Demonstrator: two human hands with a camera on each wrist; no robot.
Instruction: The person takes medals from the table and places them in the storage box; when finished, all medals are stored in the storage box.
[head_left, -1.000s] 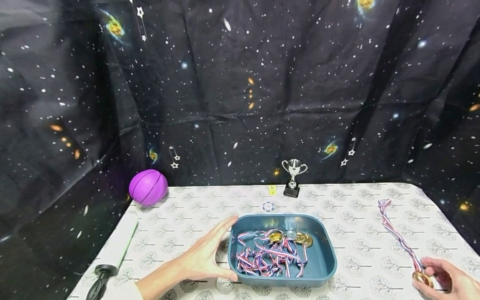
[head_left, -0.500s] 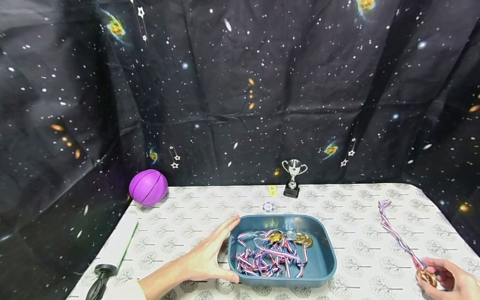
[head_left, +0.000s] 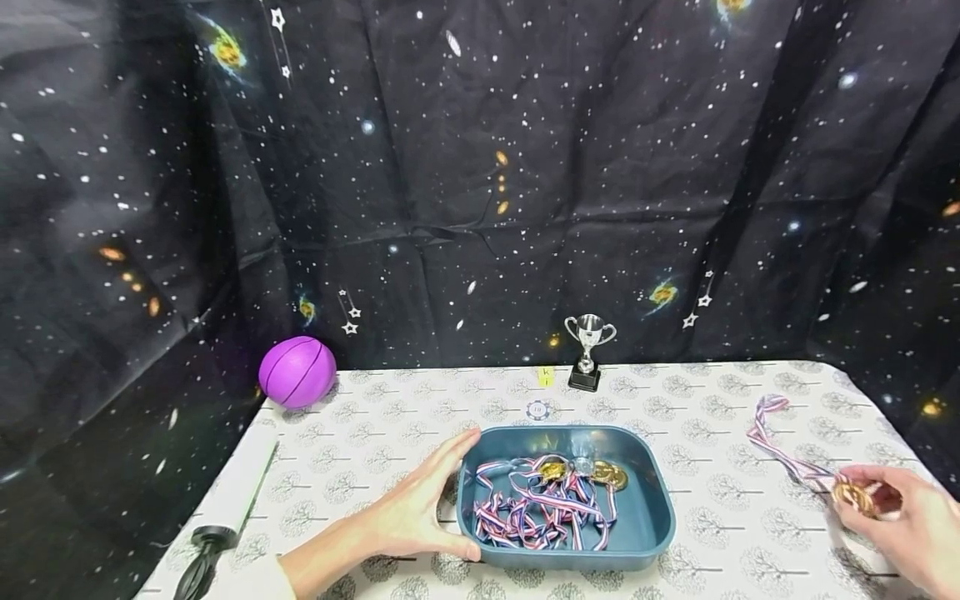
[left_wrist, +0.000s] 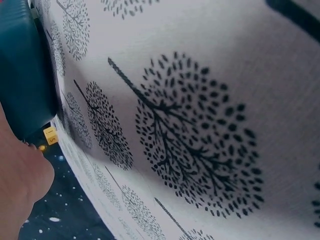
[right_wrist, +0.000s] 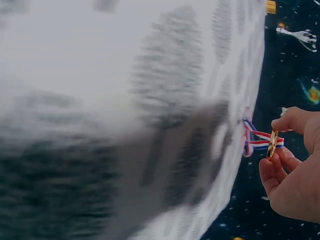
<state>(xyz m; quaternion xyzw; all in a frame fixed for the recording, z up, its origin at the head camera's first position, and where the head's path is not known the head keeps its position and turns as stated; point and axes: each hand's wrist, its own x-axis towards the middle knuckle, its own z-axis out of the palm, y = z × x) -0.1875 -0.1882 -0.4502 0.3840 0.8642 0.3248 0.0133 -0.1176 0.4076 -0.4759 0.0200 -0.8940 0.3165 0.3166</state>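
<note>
My left hand grips the left end of a teal rectangular bin, thumb at the near corner and fingertips at the far one. Inside the bin lie several gold medals among tangled red, white and blue ribbons. At the far right, my right hand pinches a gold medal between thumb and fingers. Its striped ribbon trails back and left onto the tablecloth. The right wrist view shows that medal edge-on, held above the cloth.
A silver trophy cup on a black base stands at the table's back edge. Near it lie a yellow lettered block and a poker chip. At left are a purple ball and a white pump with a black handle.
My right hand has lifted the medal and moved it slightly away from the near edge, and its ribbon has slackened and bent. The left hand stays on the bin.
</note>
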